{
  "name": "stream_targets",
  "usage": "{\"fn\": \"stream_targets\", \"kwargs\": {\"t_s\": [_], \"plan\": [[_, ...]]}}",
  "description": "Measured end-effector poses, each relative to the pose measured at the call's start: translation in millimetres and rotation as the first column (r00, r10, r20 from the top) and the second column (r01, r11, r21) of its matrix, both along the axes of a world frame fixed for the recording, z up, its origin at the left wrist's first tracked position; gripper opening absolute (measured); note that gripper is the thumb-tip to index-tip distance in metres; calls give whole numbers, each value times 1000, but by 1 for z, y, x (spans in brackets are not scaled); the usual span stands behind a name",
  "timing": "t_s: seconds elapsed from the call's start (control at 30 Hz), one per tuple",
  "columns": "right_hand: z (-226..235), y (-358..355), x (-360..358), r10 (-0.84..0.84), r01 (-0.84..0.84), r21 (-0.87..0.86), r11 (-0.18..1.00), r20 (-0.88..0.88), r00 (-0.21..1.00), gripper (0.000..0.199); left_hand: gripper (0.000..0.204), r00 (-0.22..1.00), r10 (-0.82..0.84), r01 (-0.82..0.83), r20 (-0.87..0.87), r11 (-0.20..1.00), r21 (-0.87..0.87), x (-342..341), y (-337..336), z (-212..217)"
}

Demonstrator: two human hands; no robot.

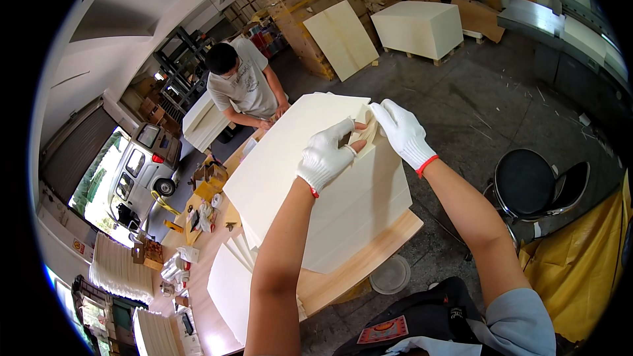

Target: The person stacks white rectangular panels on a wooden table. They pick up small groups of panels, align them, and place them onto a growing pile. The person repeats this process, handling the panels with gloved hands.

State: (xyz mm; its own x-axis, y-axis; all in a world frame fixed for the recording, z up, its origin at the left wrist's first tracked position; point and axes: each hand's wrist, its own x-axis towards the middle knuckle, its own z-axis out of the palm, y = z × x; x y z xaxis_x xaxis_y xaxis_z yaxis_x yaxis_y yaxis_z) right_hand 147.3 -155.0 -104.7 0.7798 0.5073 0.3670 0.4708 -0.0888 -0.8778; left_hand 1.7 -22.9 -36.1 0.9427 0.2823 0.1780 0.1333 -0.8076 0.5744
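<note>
Both bare forearms enter from the lower edge and end in white knit gloves. Left hand point(324, 156) and right hand point(402, 132) meet at the far right corner of the cream sheet stack point(316, 184), each pinching a lifted sheet corner point(364, 133) between thumb and fingers. Said stack rests on a wooden table point(389, 240) and overhangs its right edge. Left of the stack lie loose sheets point(231, 283) and small clutter. Beyond the stack, a co-worker point(242, 82) bends over another white pile point(204, 122). Right of the stack stands a black stool point(527, 181) on open concrete floor; a pale bucket point(390, 275) sits below the table edge.
</note>
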Motion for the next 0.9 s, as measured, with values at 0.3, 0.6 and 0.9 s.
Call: {"fn": "stream_targets", "kwargs": {"t_s": [0.3, 0.6, 0.9], "plan": [[1, 0, -1, 3, -4, -17, 1000, -34, 999, 54, 33, 993, -40, 29, 109, 994, 105, 2, 4, -3], [-1, 1, -1, -4, 4, -3, 1000, -28, 1000, 53, 33, 1000, 6, -6, 4, 996, 88, 1, -3, -1], [5, -1, -4, -3, 2, -25, 1000, -54, 999, 57, 30, 988, -46, 27, 146, 991, 131, 0, 1, -6]]}}
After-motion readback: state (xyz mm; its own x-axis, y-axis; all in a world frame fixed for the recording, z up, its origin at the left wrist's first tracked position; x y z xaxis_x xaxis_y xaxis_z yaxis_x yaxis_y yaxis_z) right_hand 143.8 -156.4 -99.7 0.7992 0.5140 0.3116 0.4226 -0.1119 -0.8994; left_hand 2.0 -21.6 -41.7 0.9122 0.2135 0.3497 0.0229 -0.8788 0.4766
